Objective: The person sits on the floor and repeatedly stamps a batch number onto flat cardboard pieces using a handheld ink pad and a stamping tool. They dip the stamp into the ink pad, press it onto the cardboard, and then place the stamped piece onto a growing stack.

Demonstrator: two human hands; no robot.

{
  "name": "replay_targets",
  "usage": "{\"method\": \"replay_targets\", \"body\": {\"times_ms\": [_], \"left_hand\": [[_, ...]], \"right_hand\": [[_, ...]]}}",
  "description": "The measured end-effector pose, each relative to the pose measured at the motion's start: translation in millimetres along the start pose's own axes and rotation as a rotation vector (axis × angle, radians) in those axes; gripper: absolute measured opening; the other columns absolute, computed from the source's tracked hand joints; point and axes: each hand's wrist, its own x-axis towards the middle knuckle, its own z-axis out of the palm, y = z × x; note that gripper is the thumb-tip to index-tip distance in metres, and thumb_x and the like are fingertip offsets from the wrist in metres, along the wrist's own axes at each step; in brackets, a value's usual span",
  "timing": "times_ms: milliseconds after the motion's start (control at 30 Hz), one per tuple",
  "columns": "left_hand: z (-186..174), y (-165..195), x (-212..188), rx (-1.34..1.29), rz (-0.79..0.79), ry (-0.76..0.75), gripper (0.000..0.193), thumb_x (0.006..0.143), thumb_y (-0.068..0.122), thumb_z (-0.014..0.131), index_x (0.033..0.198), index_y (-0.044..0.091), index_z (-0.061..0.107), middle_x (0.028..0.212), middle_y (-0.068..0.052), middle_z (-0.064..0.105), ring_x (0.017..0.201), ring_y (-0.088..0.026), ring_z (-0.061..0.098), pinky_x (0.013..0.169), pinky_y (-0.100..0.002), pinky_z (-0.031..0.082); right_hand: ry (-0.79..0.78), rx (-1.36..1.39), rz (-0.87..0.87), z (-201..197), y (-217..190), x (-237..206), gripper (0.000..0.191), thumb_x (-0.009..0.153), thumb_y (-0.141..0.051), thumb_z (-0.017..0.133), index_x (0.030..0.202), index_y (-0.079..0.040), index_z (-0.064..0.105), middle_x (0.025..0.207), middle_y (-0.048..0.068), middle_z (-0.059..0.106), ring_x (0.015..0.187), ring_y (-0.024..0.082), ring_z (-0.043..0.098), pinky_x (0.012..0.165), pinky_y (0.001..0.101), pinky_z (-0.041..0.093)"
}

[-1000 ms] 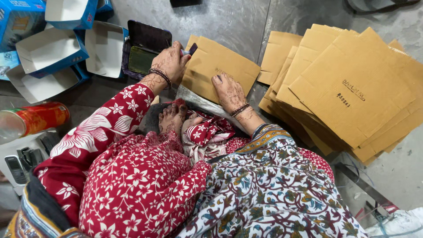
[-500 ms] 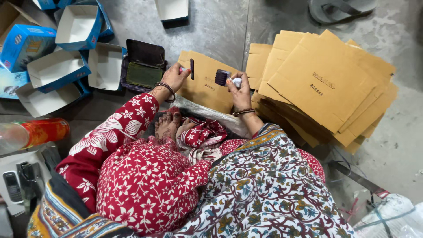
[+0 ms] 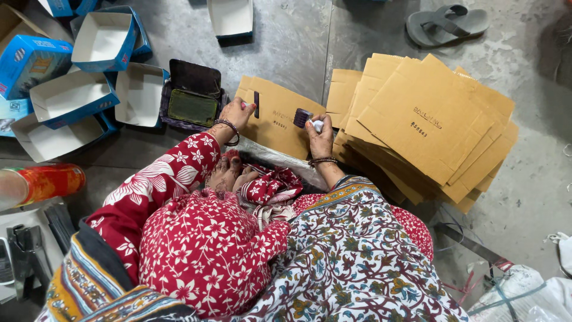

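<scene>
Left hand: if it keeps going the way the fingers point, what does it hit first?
The left hand rests on the brown cardboard sheet, fingers pointing up-right; the narrow dark stamp on that sheet seems first in line. Depth is uncertain.

Left hand [image 3: 237, 113] reaching forward, palm down, fingers curled, bangle at the wrist, right hand [image 3: 320, 132] raised, fingers closed, thumb up

1. We count two hands: the left hand [image 3: 236, 111] and the right hand [image 3: 320, 134].
2. We see one rubber stamp [image 3: 302, 117] and one open ink pad [image 3: 192, 95].
3. One flat brown card [image 3: 275, 122] lies apart from one card stack [image 3: 426, 122].
4. One grey sandal [image 3: 447, 24].
5. One red can [image 3: 44, 183].
</scene>
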Motion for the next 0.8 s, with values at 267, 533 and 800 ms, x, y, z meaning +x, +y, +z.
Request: {"method": "replay_targets", "body": {"times_ms": [267, 533, 800], "left_hand": [[-1.6, 5.2, -1.6, 0.009, -0.039, 0.004, 0.056, 0.093, 0.054, 0.064, 0.113, 0.001, 0.065, 0.112, -0.024, 0.069, 0.11, -0.04, 0.064, 0.093, -0.048, 0.049], [5.5, 13.3, -6.1, -0.012, -0.063, -0.009, 0.054, 0.095, 0.053, 0.062, 0.111, 0.001, 0.064, 0.11, -0.021, 0.069, 0.108, -0.038, 0.065, 0.093, -0.046, 0.049], [8.7, 6.6, 0.2, 0.014, -0.103, 0.041, 0.055, 0.094, 0.054, 0.065, 0.113, 0.002, 0.064, 0.113, -0.021, 0.069, 0.111, -0.038, 0.064, 0.095, -0.046, 0.049]], "right_hand": [[-0.026, -0.014, 0.022, 3.4, -0.4, -1.2, 0.015, 0.1, -0.009, 0.068, 0.106, -0.011, 0.055, 0.09, -0.004, 0.06, 0.081, 0.005, 0.058, 0.073, 0.0219, 0.05], [0.066, -0.14, -0.016, 3.9, -0.9, 1.9, 0.015, 0.097, -0.009, 0.07, 0.104, -0.011, 0.057, 0.091, -0.005, 0.061, 0.082, 0.005, 0.057, 0.074, 0.0222, 0.049], [0.095, -0.168, -0.031, 2.4, -5.4, 5.3, 0.017, 0.096, -0.009, 0.072, 0.102, -0.011, 0.057, 0.087, -0.005, 0.058, 0.078, 0.005, 0.053, 0.07, 0.0228, 0.048]]}}
